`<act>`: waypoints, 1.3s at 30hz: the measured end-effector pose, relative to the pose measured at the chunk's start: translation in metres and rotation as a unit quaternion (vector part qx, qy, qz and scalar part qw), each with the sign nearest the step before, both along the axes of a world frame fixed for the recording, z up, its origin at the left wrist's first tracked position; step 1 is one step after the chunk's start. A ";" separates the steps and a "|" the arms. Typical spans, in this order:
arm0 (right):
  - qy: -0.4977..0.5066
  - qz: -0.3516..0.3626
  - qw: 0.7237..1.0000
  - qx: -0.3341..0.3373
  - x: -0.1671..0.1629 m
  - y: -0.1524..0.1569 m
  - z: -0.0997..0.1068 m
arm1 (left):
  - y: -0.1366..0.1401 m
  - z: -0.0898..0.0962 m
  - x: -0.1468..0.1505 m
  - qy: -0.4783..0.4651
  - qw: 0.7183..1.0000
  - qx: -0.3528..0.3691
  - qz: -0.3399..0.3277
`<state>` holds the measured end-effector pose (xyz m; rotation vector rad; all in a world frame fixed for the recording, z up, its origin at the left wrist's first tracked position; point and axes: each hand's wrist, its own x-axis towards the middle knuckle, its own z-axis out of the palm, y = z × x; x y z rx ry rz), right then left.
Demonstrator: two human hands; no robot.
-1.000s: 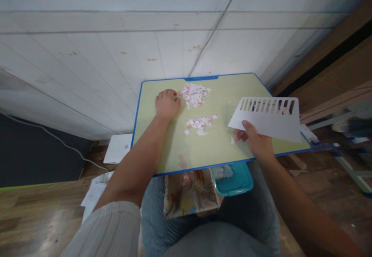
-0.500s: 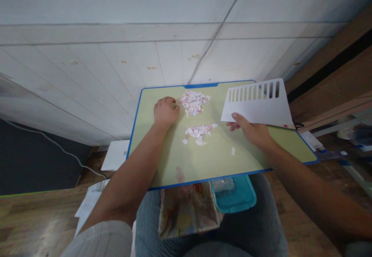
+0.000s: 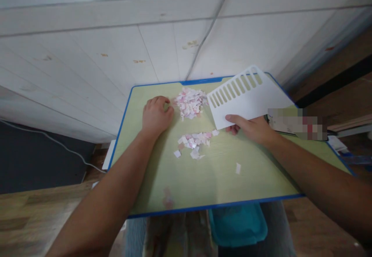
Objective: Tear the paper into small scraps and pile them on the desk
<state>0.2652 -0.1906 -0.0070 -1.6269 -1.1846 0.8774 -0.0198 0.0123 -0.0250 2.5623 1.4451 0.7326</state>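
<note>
My left hand (image 3: 157, 113) rests on the yellow-green board (image 3: 215, 183), fingers curled, with a gap between thumb and forefinger and nothing seen between them. Just right of it lies a heap of small white and pink paper scraps (image 3: 191, 101). A smaller group of scraps (image 3: 195, 141) is spread nearer to me. Between thumb and fingers, my right hand (image 3: 252, 127) grips the lower edge of a white sheet with a row of slots (image 3: 247, 98). The sheet is tilted above the board, its left corner close to both groups of scraps.
A single scrap (image 3: 238, 168) lies apart at the right. On the board's right side is a dark-edged flat item (image 3: 287, 127), partly blurred out. A teal plastic tub (image 3: 238, 230) sits below the front edge. The white panelled wall (image 3: 116, 67) stands behind the board.
My right hand has turned the slotted sheet and brought it left, closer to the heap. The flat item on the right now shows more. The view has shifted; my left hand stays beside the heap.
</note>
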 end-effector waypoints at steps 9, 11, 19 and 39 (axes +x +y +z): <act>-0.049 0.043 0.998 -0.007 -0.007 -0.007 0.010 | 0.002 0.000 -0.002 -0.008 1.000 -0.009 0.007; -0.069 0.058 0.996 -0.012 -0.006 -0.009 0.011 | 0.002 0.000 -0.002 -0.008 1.000 -0.008 0.005; -0.126 0.080 0.989 0.010 -0.006 -0.015 0.016 | 0.001 0.000 -0.001 -0.004 1.000 -0.010 -0.003; -0.079 -0.018 0.997 0.007 -0.001 -0.012 0.014 | 0.004 -0.004 -0.002 -0.013 1.000 -0.003 0.000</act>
